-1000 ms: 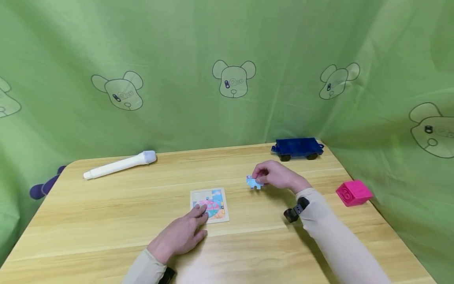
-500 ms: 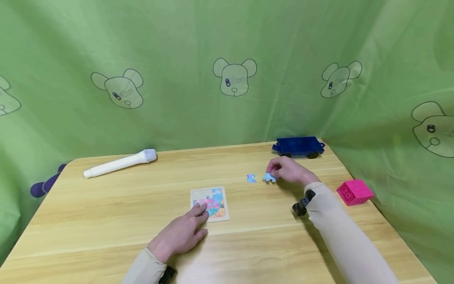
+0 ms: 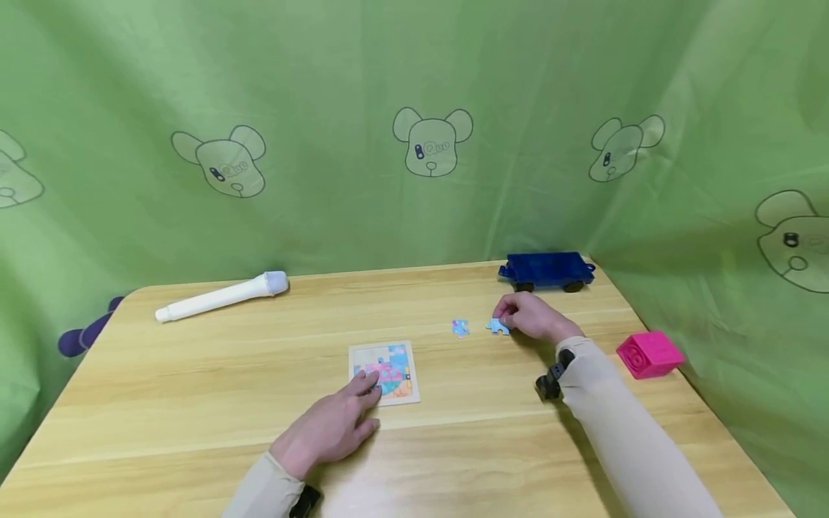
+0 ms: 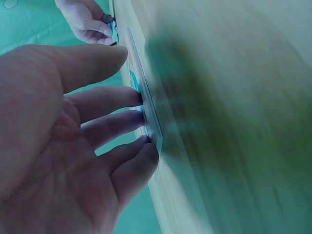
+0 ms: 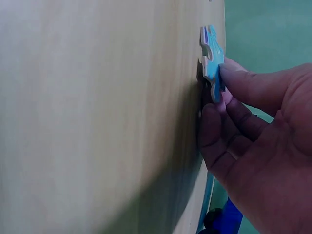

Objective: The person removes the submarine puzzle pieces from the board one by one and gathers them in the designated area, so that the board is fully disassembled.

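Observation:
My left hand (image 3: 333, 428) rests its straight fingertips on the near left part of a small framed jigsaw puzzle (image 3: 403, 391), covering some of its picture. In the left wrist view the fingertips touch the thin puzzle board (image 4: 151, 112) near its edge. My right hand (image 3: 527, 316) pinches a light blue puzzle piece (image 3: 497, 326) between thumb and fingers, just over the table. The right wrist view shows the thumb on this blue piece (image 5: 213, 66). A second blue and pink puzzle piece (image 3: 460, 327) lies flat on the table to its left.
A blue toy wagon (image 3: 547, 270) stands at the back right, behind my right hand. A pink block (image 3: 650, 354) sits by the right edge. A white toy microphone (image 3: 223, 296) lies at the back left. Green curtain (image 3: 324, 180) hangs behind the wooden table (image 3: 194, 388).
My right hand has moved right and slightly back with a puzzle piece. A second piece, apart from it, now shows on the table. My left hand has stayed on the puzzle.

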Action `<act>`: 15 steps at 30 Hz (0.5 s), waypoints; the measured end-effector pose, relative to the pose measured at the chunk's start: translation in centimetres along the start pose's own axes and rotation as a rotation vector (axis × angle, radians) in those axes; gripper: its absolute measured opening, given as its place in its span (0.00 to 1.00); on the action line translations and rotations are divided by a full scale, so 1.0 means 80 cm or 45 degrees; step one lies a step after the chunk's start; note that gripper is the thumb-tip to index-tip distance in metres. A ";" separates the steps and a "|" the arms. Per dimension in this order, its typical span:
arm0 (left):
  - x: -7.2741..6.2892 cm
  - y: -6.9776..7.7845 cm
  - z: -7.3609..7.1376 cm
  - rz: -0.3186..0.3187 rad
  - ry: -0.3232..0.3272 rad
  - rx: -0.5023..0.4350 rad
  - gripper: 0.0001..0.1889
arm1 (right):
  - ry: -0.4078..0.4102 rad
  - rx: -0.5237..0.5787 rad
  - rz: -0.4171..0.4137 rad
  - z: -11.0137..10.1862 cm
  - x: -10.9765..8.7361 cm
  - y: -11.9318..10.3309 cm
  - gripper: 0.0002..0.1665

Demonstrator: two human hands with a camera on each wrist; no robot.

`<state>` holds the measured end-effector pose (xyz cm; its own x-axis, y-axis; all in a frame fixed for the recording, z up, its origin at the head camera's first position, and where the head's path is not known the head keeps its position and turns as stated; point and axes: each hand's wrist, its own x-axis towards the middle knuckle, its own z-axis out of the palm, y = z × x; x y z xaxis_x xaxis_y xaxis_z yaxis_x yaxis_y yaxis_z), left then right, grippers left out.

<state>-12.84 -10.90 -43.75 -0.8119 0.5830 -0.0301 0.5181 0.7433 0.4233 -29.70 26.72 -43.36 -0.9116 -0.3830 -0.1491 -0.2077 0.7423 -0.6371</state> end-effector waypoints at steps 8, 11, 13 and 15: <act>0.000 0.002 -0.001 -0.002 -0.002 -0.001 0.27 | 0.017 0.012 -0.012 0.004 -0.002 0.002 0.07; -0.001 0.003 0.000 -0.006 -0.002 -0.006 0.28 | 0.010 0.029 -0.017 0.005 -0.003 0.003 0.07; -0.001 0.003 0.000 -0.004 0.003 -0.002 0.28 | 0.017 0.040 -0.021 0.005 -0.004 0.004 0.07; 0.000 0.003 -0.001 -0.002 0.006 0.004 0.28 | 0.033 0.034 -0.023 0.004 -0.004 0.005 0.07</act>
<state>-12.71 -10.77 -43.62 -0.8140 0.5802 -0.0267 0.5174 0.7453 0.4205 -29.37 26.98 -43.81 -0.9168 -0.3815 -0.1183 -0.2148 0.7205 -0.6593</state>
